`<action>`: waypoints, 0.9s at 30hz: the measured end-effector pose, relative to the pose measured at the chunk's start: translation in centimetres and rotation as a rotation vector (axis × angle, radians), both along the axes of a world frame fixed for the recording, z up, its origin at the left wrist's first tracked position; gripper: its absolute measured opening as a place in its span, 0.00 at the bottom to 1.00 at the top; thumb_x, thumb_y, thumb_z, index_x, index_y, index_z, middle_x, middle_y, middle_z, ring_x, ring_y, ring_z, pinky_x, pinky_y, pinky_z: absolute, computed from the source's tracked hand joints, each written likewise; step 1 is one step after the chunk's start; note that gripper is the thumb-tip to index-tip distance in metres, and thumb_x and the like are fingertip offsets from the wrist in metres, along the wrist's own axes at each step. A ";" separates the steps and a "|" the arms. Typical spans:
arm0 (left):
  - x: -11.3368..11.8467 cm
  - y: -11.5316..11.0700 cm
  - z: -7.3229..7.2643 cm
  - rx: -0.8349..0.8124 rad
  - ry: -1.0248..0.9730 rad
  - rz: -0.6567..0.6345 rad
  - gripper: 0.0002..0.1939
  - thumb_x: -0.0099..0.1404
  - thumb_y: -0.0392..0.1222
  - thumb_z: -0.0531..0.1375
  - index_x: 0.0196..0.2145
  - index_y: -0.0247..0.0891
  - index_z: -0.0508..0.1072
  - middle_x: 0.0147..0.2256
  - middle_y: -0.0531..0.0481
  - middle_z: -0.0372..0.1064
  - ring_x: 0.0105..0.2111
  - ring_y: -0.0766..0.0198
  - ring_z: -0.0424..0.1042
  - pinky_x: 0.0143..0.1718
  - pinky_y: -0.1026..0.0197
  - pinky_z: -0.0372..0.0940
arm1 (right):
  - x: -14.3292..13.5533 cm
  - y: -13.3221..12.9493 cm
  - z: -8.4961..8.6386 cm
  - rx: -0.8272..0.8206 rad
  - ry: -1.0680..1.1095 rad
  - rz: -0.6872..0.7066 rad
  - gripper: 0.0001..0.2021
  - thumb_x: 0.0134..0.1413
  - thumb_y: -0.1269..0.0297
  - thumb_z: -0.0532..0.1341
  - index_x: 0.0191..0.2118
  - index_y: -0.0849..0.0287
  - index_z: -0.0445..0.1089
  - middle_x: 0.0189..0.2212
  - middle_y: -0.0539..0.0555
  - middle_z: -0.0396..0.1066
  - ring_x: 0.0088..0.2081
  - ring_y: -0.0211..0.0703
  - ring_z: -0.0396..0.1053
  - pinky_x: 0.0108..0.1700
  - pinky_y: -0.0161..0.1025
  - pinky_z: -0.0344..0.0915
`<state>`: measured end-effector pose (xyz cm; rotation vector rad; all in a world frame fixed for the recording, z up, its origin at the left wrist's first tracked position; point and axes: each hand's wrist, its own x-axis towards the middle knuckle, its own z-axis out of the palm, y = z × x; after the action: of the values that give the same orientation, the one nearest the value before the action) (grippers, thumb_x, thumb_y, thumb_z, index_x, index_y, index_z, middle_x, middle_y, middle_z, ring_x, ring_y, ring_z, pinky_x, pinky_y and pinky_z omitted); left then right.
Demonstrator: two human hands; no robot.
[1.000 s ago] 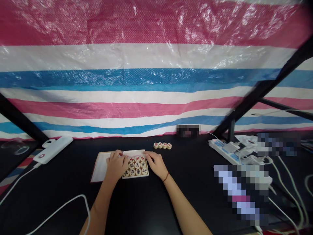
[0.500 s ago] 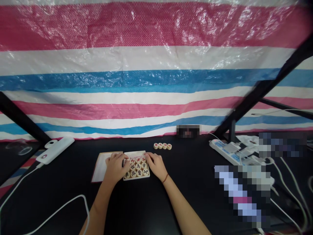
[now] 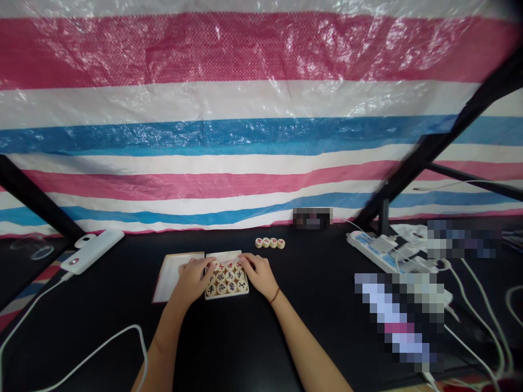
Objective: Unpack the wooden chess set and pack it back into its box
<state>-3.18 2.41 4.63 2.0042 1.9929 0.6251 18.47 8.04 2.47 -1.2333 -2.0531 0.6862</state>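
Note:
A shallow white box (image 3: 226, 297) lies on the black table, filled with rows of round Chinese chess pieces (image 3: 230, 276), red characters at the back and black ones nearer me. My left hand (image 3: 193, 277) reaches over the box's left side. Its thumb and fingertips come close together at the back left pieces, and whatever is between them is hidden. At the back right corner of the box, my right hand (image 3: 261, 276) has its fingers bent over the rim. Beyond it, several red-lettered chess pieces (image 3: 269, 243) stand in a short row on the table.
Partly under my left hand is an open box lid (image 3: 169, 277), pale inside. A white device with a cable (image 3: 93, 251) lies at the left. To the right are a power strip (image 3: 373, 249), loose cables and a blurred-out object (image 3: 394, 318). A striped plastic sheet (image 3: 245, 98) hangs behind.
My left thumb and fingers have drawn together over the back left pieces, covering the dark gap between them. My right hand stays at the box's corner. The view has shifted slightly.

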 end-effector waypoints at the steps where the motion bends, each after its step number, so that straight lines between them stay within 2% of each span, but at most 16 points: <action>1: -0.1 0.1 -0.1 0.026 -0.010 0.007 0.16 0.68 0.48 0.50 0.46 0.45 0.74 0.43 0.49 0.76 0.45 0.54 0.70 0.49 0.48 0.58 | 0.0 0.0 0.0 0.005 0.005 0.001 0.15 0.63 0.58 0.50 0.41 0.54 0.74 0.30 0.49 0.75 0.33 0.41 0.68 0.41 0.37 0.58; 4: 0.3 0.3 -0.1 0.201 -0.078 0.010 0.16 0.68 0.46 0.50 0.46 0.42 0.73 0.44 0.47 0.75 0.46 0.55 0.70 0.50 0.50 0.60 | -0.3 -0.5 0.1 0.063 0.086 -0.061 0.15 0.62 0.58 0.51 0.45 0.56 0.71 0.29 0.49 0.73 0.32 0.41 0.68 0.40 0.38 0.60; 6: 1.3 0.3 0.1 0.364 -0.160 -0.003 0.16 0.69 0.45 0.50 0.47 0.41 0.72 0.44 0.46 0.74 0.46 0.57 0.70 0.50 0.52 0.62 | -0.7 -1.0 0.4 0.167 0.150 -0.109 0.16 0.59 0.58 0.54 0.49 0.58 0.68 0.33 0.52 0.73 0.36 0.43 0.69 0.42 0.40 0.61; 9: 3.3 0.4 0.3 0.498 -0.263 -0.031 0.15 0.69 0.44 0.49 0.48 0.40 0.70 0.44 0.45 0.72 0.45 0.59 0.71 0.49 0.55 0.64 | -1.5 -1.8 1.0 0.313 0.176 -0.058 0.17 0.53 0.61 0.59 0.49 0.57 0.67 0.40 0.55 0.73 0.43 0.47 0.68 0.47 0.43 0.61; 12: 4.6 0.4 0.5 0.501 -0.310 -0.028 0.14 0.69 0.44 0.50 0.46 0.40 0.70 0.43 0.45 0.73 0.43 0.59 0.72 0.47 0.56 0.66 | -1.9 -2.2 1.6 0.346 0.184 -0.008 0.16 0.53 0.64 0.59 0.48 0.57 0.67 0.42 0.56 0.73 0.45 0.48 0.68 0.47 0.44 0.61; 15: 4.7 0.0 0.8 0.433 -0.402 -0.009 0.13 0.66 0.47 0.54 0.44 0.40 0.71 0.39 0.48 0.74 0.38 0.62 0.73 0.43 0.58 0.68 | -1.9 -2.3 1.8 0.359 0.181 0.039 0.16 0.53 0.64 0.60 0.49 0.56 0.67 0.43 0.56 0.73 0.45 0.47 0.68 0.47 0.43 0.62; 20: 4.8 -0.2 1.2 0.304 -0.469 -0.094 0.09 0.64 0.47 0.56 0.37 0.41 0.72 0.36 0.50 0.75 0.37 0.63 0.74 0.41 0.62 0.68 | -1.9 -2.3 1.6 0.409 0.184 0.116 0.11 0.59 0.65 0.57 0.47 0.55 0.69 0.40 0.55 0.74 0.42 0.44 0.70 0.44 0.41 0.64; 22: 4.3 0.0 1.1 0.330 -0.401 -0.078 0.10 0.65 0.47 0.55 0.38 0.41 0.73 0.35 0.50 0.75 0.36 0.62 0.74 0.40 0.61 0.68 | -1.3 -1.7 1.2 0.415 0.197 0.038 0.12 0.59 0.65 0.56 0.48 0.56 0.69 0.41 0.57 0.73 0.44 0.45 0.69 0.47 0.43 0.65; 25: 2.7 0.5 0.5 0.392 -0.263 0.013 0.13 0.67 0.46 0.52 0.40 0.40 0.74 0.36 0.48 0.76 0.35 0.60 0.74 0.41 0.57 0.68 | 0.3 0.0 0.0 0.383 0.192 -0.213 0.13 0.56 0.65 0.57 0.46 0.57 0.71 0.40 0.58 0.70 0.44 0.47 0.68 0.48 0.45 0.65; 27: 1.3 0.8 -0.2 0.417 -0.204 0.072 0.14 0.67 0.44 0.50 0.40 0.40 0.74 0.37 0.47 0.76 0.37 0.59 0.74 0.42 0.56 0.67 | 1.6 1.1 -1.0 0.345 0.136 -0.331 0.12 0.54 0.65 0.57 0.44 0.58 0.72 0.39 0.58 0.70 0.43 0.49 0.68 0.48 0.47 0.65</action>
<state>-1.90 3.25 4.43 1.9850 1.9383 1.2987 20.05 9.18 1.43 -1.2424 -1.7118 0.2405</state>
